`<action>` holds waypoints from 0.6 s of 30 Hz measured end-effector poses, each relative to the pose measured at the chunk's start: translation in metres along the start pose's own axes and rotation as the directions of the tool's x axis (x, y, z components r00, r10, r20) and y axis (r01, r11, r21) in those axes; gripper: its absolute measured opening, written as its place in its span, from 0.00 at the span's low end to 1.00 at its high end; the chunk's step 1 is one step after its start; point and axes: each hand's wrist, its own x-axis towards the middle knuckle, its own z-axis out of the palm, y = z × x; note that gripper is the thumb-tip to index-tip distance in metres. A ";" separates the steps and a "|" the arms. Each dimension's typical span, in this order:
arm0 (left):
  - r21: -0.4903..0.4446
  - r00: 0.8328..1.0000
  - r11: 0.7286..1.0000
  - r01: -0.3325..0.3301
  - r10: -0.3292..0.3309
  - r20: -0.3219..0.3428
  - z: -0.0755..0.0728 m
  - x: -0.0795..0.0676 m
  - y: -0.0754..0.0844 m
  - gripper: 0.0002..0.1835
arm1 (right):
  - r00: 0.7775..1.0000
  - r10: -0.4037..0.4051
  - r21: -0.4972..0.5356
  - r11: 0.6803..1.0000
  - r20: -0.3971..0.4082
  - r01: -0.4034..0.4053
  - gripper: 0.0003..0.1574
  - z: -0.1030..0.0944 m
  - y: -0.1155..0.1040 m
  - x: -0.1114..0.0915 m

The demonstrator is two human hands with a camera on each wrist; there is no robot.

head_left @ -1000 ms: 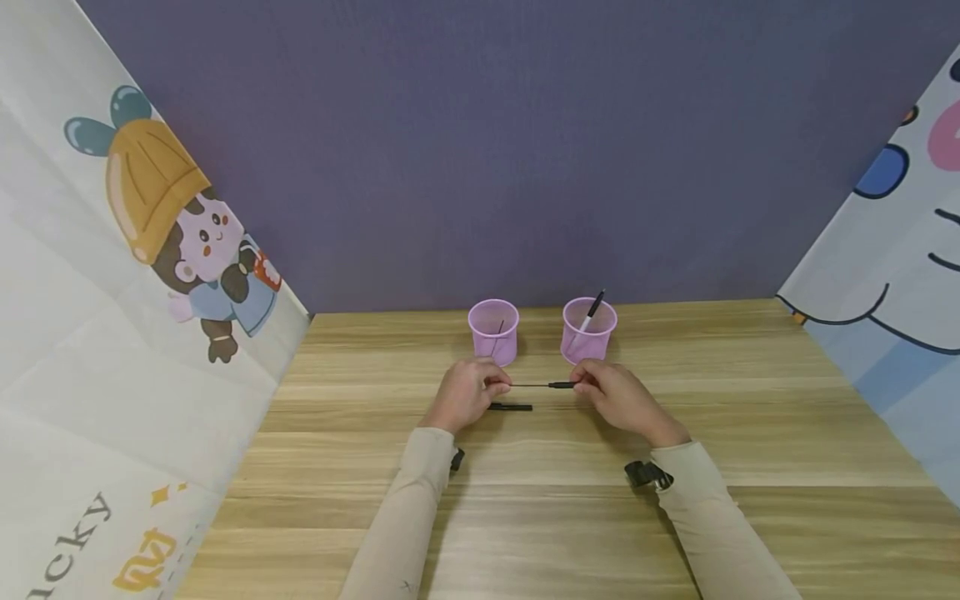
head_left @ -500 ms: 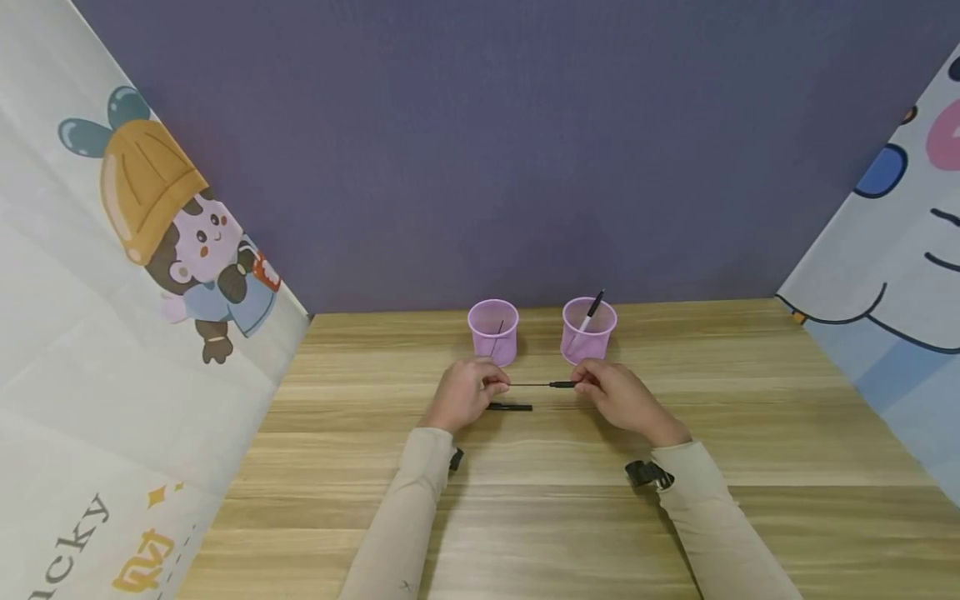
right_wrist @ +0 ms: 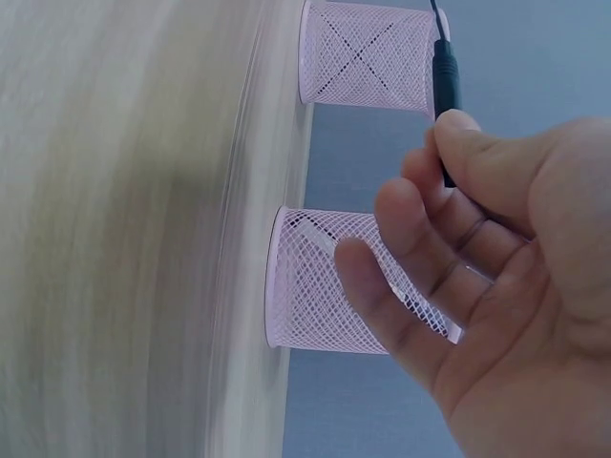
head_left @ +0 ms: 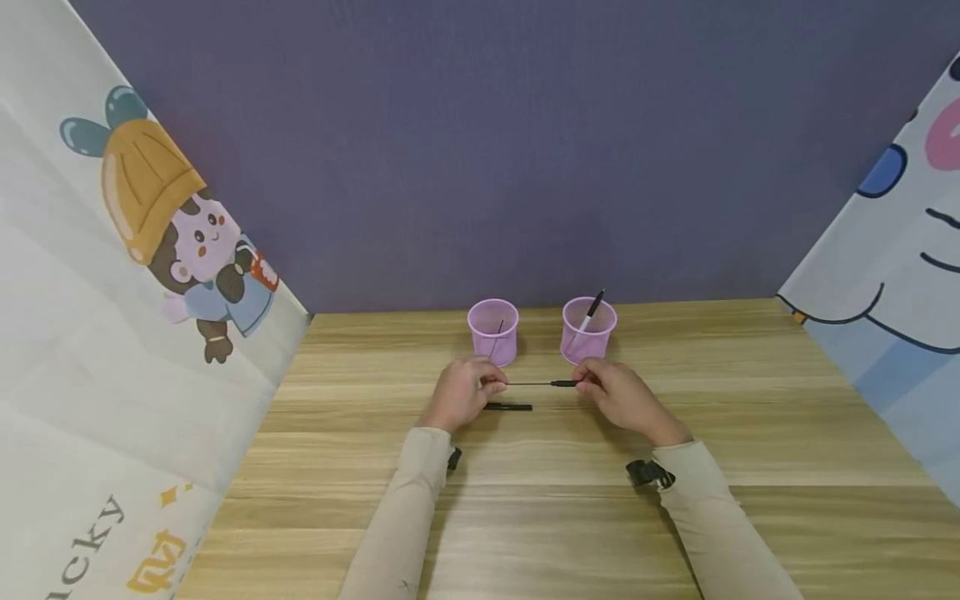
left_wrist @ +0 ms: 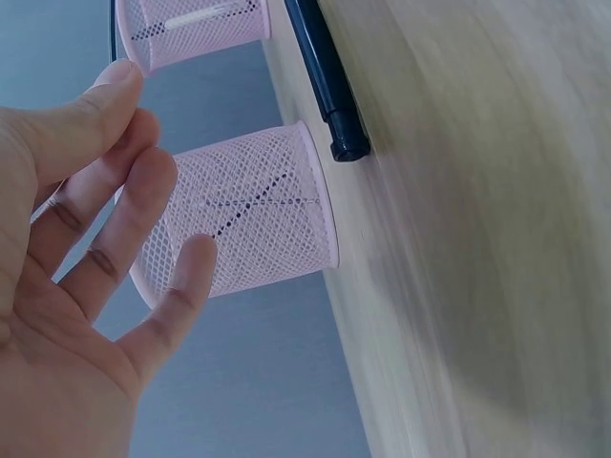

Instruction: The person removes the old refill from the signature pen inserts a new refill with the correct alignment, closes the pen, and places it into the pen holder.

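Note:
Between the two hands, a thin dark pen refill [head_left: 529, 384] runs level above the table into a black pen grip section [head_left: 564, 383]. My left hand [head_left: 459, 393] pinches the refill's left end between thumb and forefinger, other fingers spread loosely. The black grip section [right_wrist: 446, 81] is pinched by thumb and forefinger of my right hand [head_left: 626, 403]; its remaining fingers are bent and hold nothing. On the table, just in front of the refill, lies a black pen barrel [head_left: 513, 407], its left end hidden behind my left hand in the head view.
Two pink mesh cups stand behind the hands. The left cup [head_left: 506, 346] has a thin dark stick leaning inside; the right cup [head_left: 600, 343] holds a black-and-white pen [head_left: 591, 310]. Beyond the wooden table [head_left: 525, 517] rises a dark blue panel [head_left: 525, 150].
My left hand has shifted slightly left and the right hand a touch right, so a little more refill shows between them. The barrel and cups stay put.

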 end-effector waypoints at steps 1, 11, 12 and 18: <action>-0.003 1.000 1.000 0.000 0.000 -0.003 0.000 0.000 0.000 0.02 | 1.000 0.005 0.003 1.000 0.002 -0.005 0.03 0.000 0.000 0.000; 0.005 1.000 1.000 0.005 -0.004 -0.006 -0.003 -0.002 -0.012 0.02 | 1.000 0.006 0.014 1.000 0.007 -0.006 0.03 0.007 0.000 0.007; 0.007 1.000 1.000 0.004 -0.004 -0.008 -0.003 -0.003 -0.013 0.02 | 1.000 0.005 0.012 1.000 0.007 -0.005 0.03 0.009 0.001 0.007; 0.003 1.000 1.000 0.010 -0.010 -0.013 -0.006 -0.004 -0.021 0.03 | 1.000 0.005 0.015 1.000 0.009 -0.005 0.03 0.015 0.000 0.012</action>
